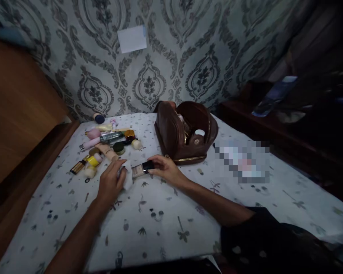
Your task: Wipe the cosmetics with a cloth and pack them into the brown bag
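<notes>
My right hand [164, 169] grips the black cap of a small foundation bottle [137, 171], which lies on its side with its clear, beige-filled end pointing left. Bunched in my left hand [111, 180] is a white tissue [128, 176], its edge up against the bottle's bottom end. Just behind my right hand stands a brown makeup bag [171, 131], unzipped, with a white-lidded item [199, 133] showing inside. Beyond my left hand lies a group of cosmetics, among them a beige tube [108, 151], a dark green round jar [118, 147] and a yellow item [94, 160].
A patterned white cloth [160, 236] covers the surface. To the right of the bag lies a blurred-out item [242, 160]. Wooden furniture [23, 114] rises on the left, a dark ledge [274, 152] runs along the right, and a patterned wall [148, 76] stands behind.
</notes>
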Demonstrator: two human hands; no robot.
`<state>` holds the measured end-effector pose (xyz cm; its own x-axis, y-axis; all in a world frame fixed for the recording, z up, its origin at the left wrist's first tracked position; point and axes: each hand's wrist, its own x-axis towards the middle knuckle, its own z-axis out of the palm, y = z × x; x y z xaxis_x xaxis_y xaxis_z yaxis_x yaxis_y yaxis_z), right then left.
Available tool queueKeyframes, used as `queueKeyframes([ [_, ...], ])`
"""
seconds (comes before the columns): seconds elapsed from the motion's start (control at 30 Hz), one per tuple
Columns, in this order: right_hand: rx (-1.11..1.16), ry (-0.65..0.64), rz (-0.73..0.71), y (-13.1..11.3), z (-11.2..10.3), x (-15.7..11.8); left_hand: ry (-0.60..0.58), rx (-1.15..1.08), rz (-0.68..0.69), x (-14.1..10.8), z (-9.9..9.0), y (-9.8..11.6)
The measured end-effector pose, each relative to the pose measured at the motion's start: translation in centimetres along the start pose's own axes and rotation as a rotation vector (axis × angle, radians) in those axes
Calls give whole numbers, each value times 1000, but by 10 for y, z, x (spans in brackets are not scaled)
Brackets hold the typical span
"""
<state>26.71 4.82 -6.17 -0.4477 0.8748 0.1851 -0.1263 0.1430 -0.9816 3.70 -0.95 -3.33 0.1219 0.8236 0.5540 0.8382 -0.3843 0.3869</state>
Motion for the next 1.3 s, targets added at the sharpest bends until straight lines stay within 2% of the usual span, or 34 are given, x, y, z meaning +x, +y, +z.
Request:
queueKeyframes([
  [0.23, -567, -17, -143, -4, -3, -5, -38, 85, 12, -6, 4, -2],
  [0.43, -767, -74, -227, -9, -2, -10, -8, 133, 143, -5, 4, 5],
  [0.57, -791, -81, -253, -10, -2, -8, -13, 225, 315, 4, 10, 19],
  [0.7, -803, -70, -268, -5, -3, -7, -109, 353, 479, 11, 15, 37],
  [0.77, -785, -68, -288, -1, -3, -6, -149, 403, 503, 13, 17, 41],
  [1.03, -752, -75, -290, -5, -3, -6, -141, 432, 501, 11, 10, 31],
  [1.3, -741, -71, -238, -6, -3, -5, -136, 406, 374, -5, -7, 4],
])
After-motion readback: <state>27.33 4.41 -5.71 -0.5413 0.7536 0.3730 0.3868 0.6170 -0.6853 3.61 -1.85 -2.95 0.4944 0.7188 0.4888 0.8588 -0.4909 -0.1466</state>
